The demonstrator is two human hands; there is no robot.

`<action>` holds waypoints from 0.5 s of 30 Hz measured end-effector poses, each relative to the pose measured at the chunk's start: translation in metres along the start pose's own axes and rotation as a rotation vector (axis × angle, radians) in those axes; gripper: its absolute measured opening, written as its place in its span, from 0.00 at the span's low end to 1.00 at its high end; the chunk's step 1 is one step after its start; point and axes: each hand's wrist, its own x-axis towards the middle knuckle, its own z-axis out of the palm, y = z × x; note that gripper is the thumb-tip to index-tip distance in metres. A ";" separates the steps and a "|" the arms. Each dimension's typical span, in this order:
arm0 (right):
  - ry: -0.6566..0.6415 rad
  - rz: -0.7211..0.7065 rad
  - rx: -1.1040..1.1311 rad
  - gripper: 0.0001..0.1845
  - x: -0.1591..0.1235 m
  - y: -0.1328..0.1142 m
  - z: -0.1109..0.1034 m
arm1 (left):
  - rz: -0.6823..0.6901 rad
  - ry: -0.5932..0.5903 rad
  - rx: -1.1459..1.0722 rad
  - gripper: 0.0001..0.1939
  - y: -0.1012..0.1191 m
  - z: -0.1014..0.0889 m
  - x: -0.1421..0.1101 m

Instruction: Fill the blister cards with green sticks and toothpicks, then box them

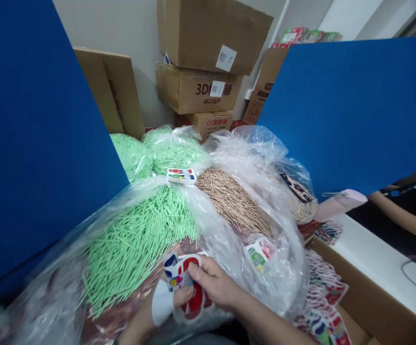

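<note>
At the bottom middle, both my hands are closed on a white-edged printed packet (196,303) in red and blue with small coloured pictures. My left hand (183,296), with a white covering around it, grips it from the left and below. The thumb of my right hand (219,283) presses on its upper part from the right. Whether one or more packets are in my hands I cannot tell. Just beyond lie loose green sticks (139,239) in an opened clear plastic bag. Tan sticks (231,199) lie in another clear bag to the right.
A cardboard box (373,297) at right holds many printed packets (323,287). A small stack of printed pieces (181,176) rests on the bags. Blue partitions (355,115) flank the table; stacked cartons (201,88) stand behind. Another person's arm (405,218) shows at far right, near a pink bottle (340,205).
</note>
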 end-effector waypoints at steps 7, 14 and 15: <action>0.185 -0.220 -0.601 0.12 -0.010 -0.023 -0.020 | 0.048 0.056 0.164 0.18 0.026 0.021 -0.013; 0.009 -0.398 -0.711 0.12 -0.007 -0.029 -0.018 | 0.045 0.204 0.385 0.13 -0.001 0.002 -0.011; 0.024 -0.373 -0.680 0.13 -0.004 -0.030 -0.028 | 0.033 0.212 0.391 0.13 -0.005 -0.001 -0.010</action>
